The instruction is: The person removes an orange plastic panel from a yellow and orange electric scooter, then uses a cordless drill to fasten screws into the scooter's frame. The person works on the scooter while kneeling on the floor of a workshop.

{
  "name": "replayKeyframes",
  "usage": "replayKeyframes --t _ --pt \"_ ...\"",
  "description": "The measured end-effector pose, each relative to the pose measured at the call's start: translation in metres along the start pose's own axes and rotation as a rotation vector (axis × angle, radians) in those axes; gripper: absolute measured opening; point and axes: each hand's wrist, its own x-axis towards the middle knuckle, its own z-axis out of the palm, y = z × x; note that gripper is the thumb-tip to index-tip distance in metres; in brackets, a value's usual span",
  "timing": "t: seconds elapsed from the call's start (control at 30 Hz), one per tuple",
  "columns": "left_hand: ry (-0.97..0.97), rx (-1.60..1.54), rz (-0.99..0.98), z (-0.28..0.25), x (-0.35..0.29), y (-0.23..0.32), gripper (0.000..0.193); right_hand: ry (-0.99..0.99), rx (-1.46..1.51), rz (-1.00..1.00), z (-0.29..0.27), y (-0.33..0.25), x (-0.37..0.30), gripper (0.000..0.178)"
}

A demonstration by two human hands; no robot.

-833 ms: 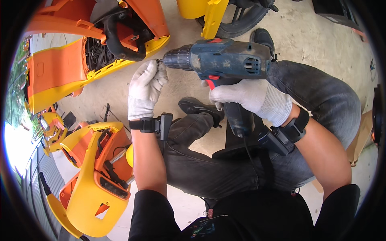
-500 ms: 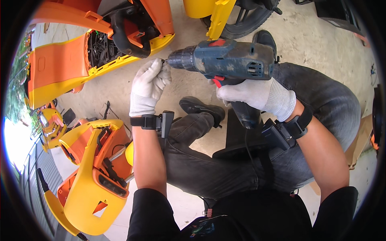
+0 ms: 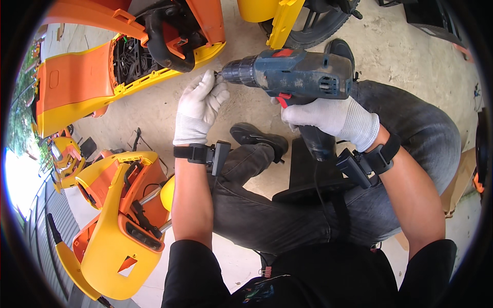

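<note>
A dark blue power drill with red switches and a dusty body lies level in front of me, its black chuck facing left. My right hand, in a white knit glove, is wrapped round its grip below the red trigger. At the chuck's tip, my gloved left hand has its thumb and fingertips closed together. A tiny dark piece shows between those fingertips and the chuck; it is too small to name. The left hand's other fingers are loosely curled.
An orange-and-yellow vehicle body with exposed wiring stands at the far left. Another yellow-and-orange shell is at the near left. A black tyre stands at the back. A thin cord hangs below the drill's grip.
The drill and both hands have shifted slightly right. My left hand's fingers have loosened a little, and the hand has turned, while its thumb remains by the chuck's tip.
</note>
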Motion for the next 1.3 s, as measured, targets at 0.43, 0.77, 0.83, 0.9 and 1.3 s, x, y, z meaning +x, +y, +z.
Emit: replayKeyframes --t 0.43,0.77,0.83,0.9,1.3 --pt "-0.014 -0.290 0.147 0.006 0.009 0.000 0.021 -0.071 0.169 0.015 0.011 -0.022 0.021 0.018" --pt "0.070 -0.284 0.152 -0.027 0.017 0.002 0.021 0.014 0.110 0.132 0.021 -0.016 0.051 0.030" --pt "-0.005 -0.277 0.133 -0.029 0.021 0.001 0.021 0.065 0.192 0.114 0.023 -0.010 0.048 0.030" --pt "-0.060 -0.302 0.084 -0.018 0.024 0.001 0.019 0.105 0.056 0.126 0.019 -0.006 0.045 0.044" --pt "0.085 -0.265 0.097 0.048 0.032 -0.015 0.018 0.285 0.027 0.010 -0.017 -0.005 0.019 0.044"
